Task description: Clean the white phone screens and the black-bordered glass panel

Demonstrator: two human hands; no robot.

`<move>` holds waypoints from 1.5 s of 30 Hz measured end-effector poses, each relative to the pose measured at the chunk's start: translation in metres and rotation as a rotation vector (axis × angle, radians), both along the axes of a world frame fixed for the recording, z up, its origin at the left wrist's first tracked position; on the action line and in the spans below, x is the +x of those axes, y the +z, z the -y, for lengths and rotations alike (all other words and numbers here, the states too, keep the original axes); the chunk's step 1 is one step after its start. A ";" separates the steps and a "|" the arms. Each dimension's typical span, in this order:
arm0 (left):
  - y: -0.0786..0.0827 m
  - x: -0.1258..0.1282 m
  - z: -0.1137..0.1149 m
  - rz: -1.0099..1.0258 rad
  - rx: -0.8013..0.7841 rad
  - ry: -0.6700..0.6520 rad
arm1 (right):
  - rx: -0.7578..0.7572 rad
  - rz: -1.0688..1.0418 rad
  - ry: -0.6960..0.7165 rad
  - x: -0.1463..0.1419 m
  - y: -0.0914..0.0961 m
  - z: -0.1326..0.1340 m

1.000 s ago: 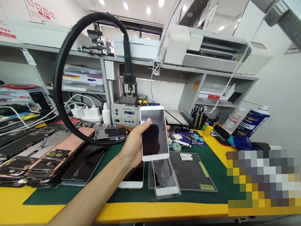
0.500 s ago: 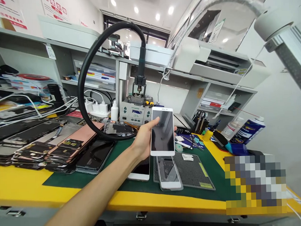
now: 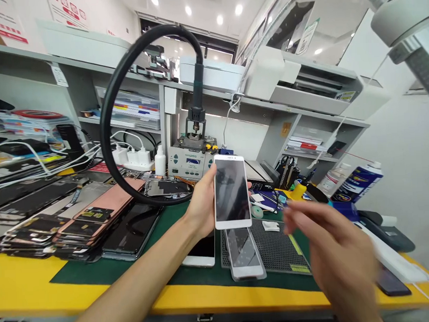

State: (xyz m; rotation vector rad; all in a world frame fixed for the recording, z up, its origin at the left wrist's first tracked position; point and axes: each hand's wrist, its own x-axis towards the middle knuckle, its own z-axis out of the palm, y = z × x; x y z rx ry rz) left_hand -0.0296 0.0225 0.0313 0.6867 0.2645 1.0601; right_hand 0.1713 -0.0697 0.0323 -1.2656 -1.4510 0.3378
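Note:
My left hand point(image 3: 201, 206) grips a white smartphone point(image 3: 231, 192) by its edges, its dark screen turned up toward me. On the right, my right hand point(image 3: 339, 253) hangs over the bench, smeared by motion; I cannot tell whether its fingers hold anything. Below the held phone, a second white phone point(image 3: 244, 254) in a clear cover or sleeve lies partly on a grey perforated mat point(image 3: 281, 245). Left of it, another white-edged phone point(image 3: 203, 252) rests on the green mat point(image 3: 162, 268), partly covered by my left forearm.
Stacks of phone parts point(image 3: 93, 217) fill the left side. A black hose point(image 3: 105, 122) arches in front of a grey station point(image 3: 188, 160). Chargers point(image 3: 137, 159) and a white bottle point(image 3: 160, 161) stand behind. A blue spray can point(image 3: 359, 183) and a dark phone point(image 3: 392, 281) are at right.
My right hand has come into view on the right. The left hand still holds the white smartphone, a little lower in the picture. The view has shifted slightly.

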 end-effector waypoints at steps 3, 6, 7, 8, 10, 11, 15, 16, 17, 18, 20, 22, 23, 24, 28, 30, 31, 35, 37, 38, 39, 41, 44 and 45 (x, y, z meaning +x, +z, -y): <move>0.001 0.004 0.000 -0.045 -0.036 0.094 | -0.231 0.112 0.067 -0.012 0.014 -0.047; 0.000 0.006 -0.002 -0.084 -0.085 0.172 | -0.344 0.139 0.183 -0.021 0.011 -0.075; -0.001 0.006 -0.003 -0.092 -0.096 0.187 | -0.351 0.130 0.209 -0.023 0.008 -0.080; -0.002 0.006 -0.004 -0.097 -0.104 0.196 | -0.352 0.119 0.232 -0.025 0.004 -0.084; -0.004 0.006 -0.007 -0.091 -0.109 0.205 | -0.349 0.098 0.265 -0.027 0.000 -0.088; -0.005 0.007 -0.008 -0.081 -0.110 0.204 | -0.352 0.092 0.274 -0.027 -0.001 -0.089; -0.010 0.011 -0.011 -0.042 -0.103 0.213 | -0.370 0.076 0.249 -0.029 -0.001 -0.090; -0.012 0.012 -0.011 -0.048 -0.097 0.223 | -0.383 0.069 0.225 -0.029 -0.002 -0.090; -0.013 0.013 -0.011 -0.059 -0.100 0.225 | -0.394 0.056 0.200 -0.029 -0.002 -0.090; -0.014 0.014 -0.012 -0.069 -0.103 0.228 | -0.400 0.044 0.186 -0.030 -0.003 -0.089; -0.016 0.015 -0.013 -0.085 -0.120 0.225 | -0.399 0.010 0.172 -0.030 -0.006 -0.088; -0.018 0.016 -0.013 -0.099 -0.140 0.207 | -0.397 -0.020 0.161 -0.029 -0.009 -0.088; -0.019 0.017 -0.013 -0.105 -0.143 0.197 | -0.401 -0.026 0.152 -0.028 -0.011 -0.088; -0.019 0.017 -0.012 -0.111 -0.142 0.194 | -0.408 -0.027 0.142 -0.028 -0.013 -0.088; -0.019 0.018 -0.012 -0.141 -0.144 0.207 | -0.431 -0.019 0.114 -0.024 -0.022 -0.089; -0.019 0.018 -0.013 -0.142 -0.152 0.204 | -0.431 -0.055 0.129 -0.022 -0.026 -0.091; -0.019 0.018 -0.013 -0.137 -0.158 0.196 | -0.431 -0.086 0.141 -0.021 -0.029 -0.091; -0.021 0.020 -0.014 -0.106 -0.162 0.184 | -0.463 -0.271 0.193 -0.020 -0.033 -0.093; -0.023 0.020 -0.014 -0.098 -0.133 0.172 | -0.505 -0.407 0.218 -0.021 -0.030 -0.093; -0.023 0.021 -0.014 -0.100 -0.115 0.165 | -0.538 -0.485 0.238 -0.021 -0.028 -0.093; -0.023 0.021 -0.013 -0.109 -0.102 0.157 | -0.578 -0.559 0.271 -0.022 -0.025 -0.092; -0.022 0.022 -0.013 -0.136 -0.087 0.150 | -0.668 -0.655 0.376 -0.022 -0.021 -0.091; -0.023 0.023 -0.012 -0.191 -0.100 0.137 | -0.764 -0.670 0.530 -0.019 -0.020 -0.089; -0.024 0.024 -0.013 -0.217 -0.101 0.127 | -0.782 -0.667 0.556 -0.018 -0.021 -0.090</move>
